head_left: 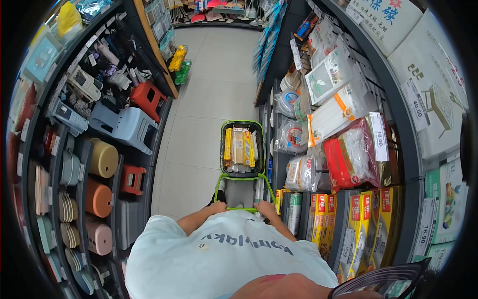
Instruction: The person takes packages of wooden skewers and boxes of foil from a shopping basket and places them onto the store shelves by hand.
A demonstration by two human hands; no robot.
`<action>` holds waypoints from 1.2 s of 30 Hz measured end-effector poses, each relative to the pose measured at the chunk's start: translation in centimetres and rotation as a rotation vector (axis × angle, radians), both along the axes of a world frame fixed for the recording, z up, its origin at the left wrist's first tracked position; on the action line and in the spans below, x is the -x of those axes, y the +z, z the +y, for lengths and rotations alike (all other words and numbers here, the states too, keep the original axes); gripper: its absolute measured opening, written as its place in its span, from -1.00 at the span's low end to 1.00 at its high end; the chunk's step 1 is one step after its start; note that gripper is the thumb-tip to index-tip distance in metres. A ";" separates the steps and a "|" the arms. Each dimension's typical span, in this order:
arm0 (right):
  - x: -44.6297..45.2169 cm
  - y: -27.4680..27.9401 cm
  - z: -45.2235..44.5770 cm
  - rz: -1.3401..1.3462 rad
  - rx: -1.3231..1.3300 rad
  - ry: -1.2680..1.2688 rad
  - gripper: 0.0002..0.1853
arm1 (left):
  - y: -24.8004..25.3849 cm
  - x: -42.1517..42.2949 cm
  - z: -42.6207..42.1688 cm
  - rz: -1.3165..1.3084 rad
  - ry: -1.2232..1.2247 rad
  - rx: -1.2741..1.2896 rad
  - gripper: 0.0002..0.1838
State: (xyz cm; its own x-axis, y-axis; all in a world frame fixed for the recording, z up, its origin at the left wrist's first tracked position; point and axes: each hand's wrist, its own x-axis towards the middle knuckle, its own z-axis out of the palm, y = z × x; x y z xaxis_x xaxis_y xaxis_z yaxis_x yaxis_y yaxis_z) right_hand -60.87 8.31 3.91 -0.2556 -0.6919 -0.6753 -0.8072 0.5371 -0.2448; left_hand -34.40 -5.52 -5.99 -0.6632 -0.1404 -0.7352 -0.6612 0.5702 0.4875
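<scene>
My left hand (pixel 217 206) is closed round the left end of the green handle (pixel 241 178) of a black shopping basket (pixel 223 167) with a green rim. At the handle's right end my right hand (pixel 265 207) is closed on it too, a dark band at the wrist. The basket stands ahead of me in the aisle, near the right-hand shelf. In it lie several long yellow boxes (pixel 228 144) and, between them, a pale brownish package (pixel 238 142). Their labels are too small to read.
Plastic stools (pixel 122 124) and round seats fill the left shelves. Bagged disposable tableware (pixel 336 107) hangs on the right, above yellow boxes (pixel 356 234). Yellow and green baskets (pixel 178 59) jut into the aisle at left. The tiled floor (pixel 199 94) runs towards a far shelf.
</scene>
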 end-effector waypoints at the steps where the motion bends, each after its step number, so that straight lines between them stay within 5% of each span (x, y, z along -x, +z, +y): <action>1: -0.1 0.0 0.7 0.018 -0.031 0.006 -0.42 | 0.7 -0.3 1.0 -0.005 0.005 -0.002 -0.39; 9: -0.6 -1.6 3.7 -0.119 -0.234 -0.072 -0.51 | 6.5 -2.6 5.1 0.009 0.042 -0.046 -0.54; 12: -1.6 -3.3 5.4 -0.133 -0.252 -0.057 -0.49 | 12.5 -3.5 5.3 0.061 0.094 -0.102 -0.64; 20: -4.6 -8.0 7.7 -0.165 -0.203 0.009 -0.42 | 18.8 -7.6 5.1 0.111 0.279 -0.374 -0.62; 22: -6.0 -8.9 8.2 -0.153 -0.173 -0.016 -0.44 | 18.0 -9.5 5.5 0.068 0.324 -0.400 -0.62; 27: -12.4 -5.2 8.7 -0.154 -0.189 -0.001 -0.46 | 4.9 -15.7 6.8 0.334 0.090 -0.022 -0.58; 30: -17.4 -3.2 9.7 -0.179 -0.193 -0.012 -0.44 | 1.5 -19.9 7.6 0.390 0.025 0.022 -0.54; 36: -27.9 -1.9 13.9 -0.083 -0.028 -0.154 -0.43 | 6.2 -27.7 10.2 0.252 0.145 0.098 -0.44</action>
